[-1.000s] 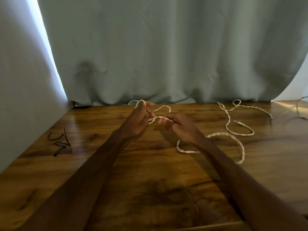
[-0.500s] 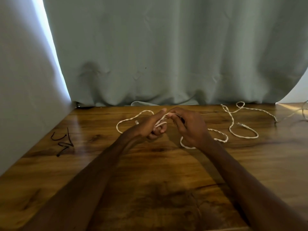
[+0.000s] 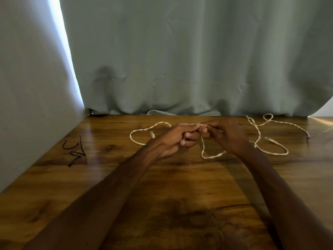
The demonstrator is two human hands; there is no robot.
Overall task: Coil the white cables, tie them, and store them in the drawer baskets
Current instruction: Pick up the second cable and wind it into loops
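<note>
The left hand (image 3: 173, 139) has its fingers curled round the white cable (image 3: 212, 156), and the right hand (image 3: 227, 136) pinches the same strand at its fingertips. The two hands meet just in front of the middle of the curtain (image 3: 180, 60). The cable lies on the wooden table (image 3: 162, 195). One loop, with a plug (image 3: 152, 135) inside it, runs toward the curtain's left side. Another sags below the hands, away from the curtain, and the rest trails toward the curtain's right end, crossing itself near the hem.

This looks like an early turn of the coil. To do it well, the left hand should stay put as the gatherer while the right feeds even loops into it, sliding along the strand rather than tugging (the cable looks twisted, so forcing it flat would likely kink it). The crossing near the curtain's right end wants drawing in slowly, or it may snag. The black ties (image 3: 75, 150), nearer the curtain's left edge, lie ready for binding.

The left fingers hide how many turns already sit in the palm. A faint strand past the curtain's right end is cut off, and I cannot tell whether it is a second cable. No drawer baskets are in view.
</note>
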